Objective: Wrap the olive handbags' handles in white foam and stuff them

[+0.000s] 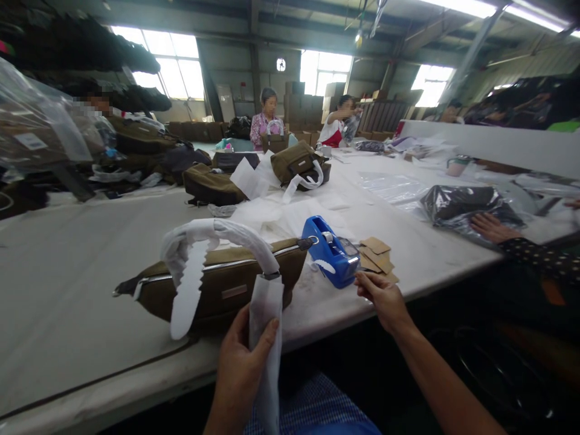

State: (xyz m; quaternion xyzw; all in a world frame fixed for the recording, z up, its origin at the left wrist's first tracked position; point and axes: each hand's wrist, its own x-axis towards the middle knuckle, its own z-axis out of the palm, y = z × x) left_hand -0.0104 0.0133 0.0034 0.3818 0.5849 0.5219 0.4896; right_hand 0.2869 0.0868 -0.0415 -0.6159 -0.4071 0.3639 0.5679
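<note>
My left hand (240, 356) is closed around a strip of white wrapping paper (266, 308), which hangs from the near end of a bag's paper-wrapped handle (235, 232). The olive-green handbag (226, 284), with a silver zipper and a small label patch, lies on the table in front of me. A white strip with a toothed edge (188, 296) hangs over its side. My right hand (383, 299) pinches what looks like the end of the tape at the front of a blue tape dispenser (333, 254). The tape itself is barely visible.
Small brown cardboard pieces (377, 257) lie beside the dispenser. Farther back on the white table (90, 290) are more olive bags (296, 164) and loose white paper (254, 214). At right, another person's hand (493, 228) rests on a plastic-wrapped dark bag (471, 205). Several people are around.
</note>
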